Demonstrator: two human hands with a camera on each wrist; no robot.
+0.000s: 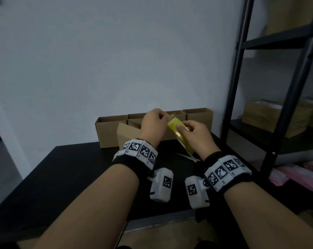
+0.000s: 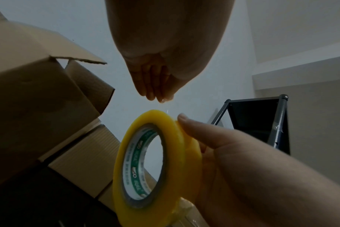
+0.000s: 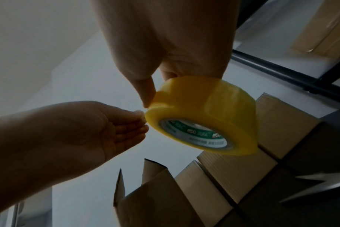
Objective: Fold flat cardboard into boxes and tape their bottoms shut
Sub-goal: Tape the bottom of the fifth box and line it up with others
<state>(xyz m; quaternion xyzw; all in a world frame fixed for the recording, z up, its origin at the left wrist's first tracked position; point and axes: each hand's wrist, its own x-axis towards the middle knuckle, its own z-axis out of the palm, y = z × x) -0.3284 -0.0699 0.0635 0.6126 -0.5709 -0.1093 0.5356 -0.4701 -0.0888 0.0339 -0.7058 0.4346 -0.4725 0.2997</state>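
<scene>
Right hand (image 1: 194, 133) is gripping the yellow tape roll (image 1: 177, 131) above the desk (image 1: 62, 177); left hand (image 1: 153, 123), just left of it, is pinching the tape end. Cardboard boxes (image 1: 114, 130) are sitting beyond.

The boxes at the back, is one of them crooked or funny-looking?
Yes. One cardboard box in front of the neat row of boxes sits tilted, flaps sticking out. Nothing looks torn or spilled.
</scene>
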